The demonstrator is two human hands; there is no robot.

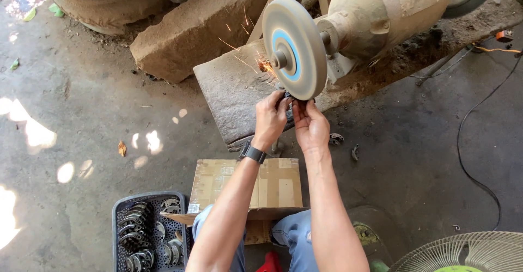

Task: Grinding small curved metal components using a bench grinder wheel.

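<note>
We see both hands closed on one small dark metal part, pressed up against the lower rim of the grinding wheel. Left hand has fingers curled tight round the part's left end, a black wristwatch on that wrist. Right hand pinches the right end, thumb on top, fingers wrapped under. The part sits between the two hands at the fingertips, mostly hidden, so we cannot tell its exact shape. Orange sparks spray up and left from near the wheel. The wheel is grey with a blue ring round its hub, mounted on a dusty bench grinder motor, which rests on a stone slab. Below the forearms lies a cardboard box on the concrete floor. Left of it a dark plastic crate holds more curved metal pieces. A few loose metal pieces lie on the floor just right of the right hand. A fan guard shows at bottom right
</note>
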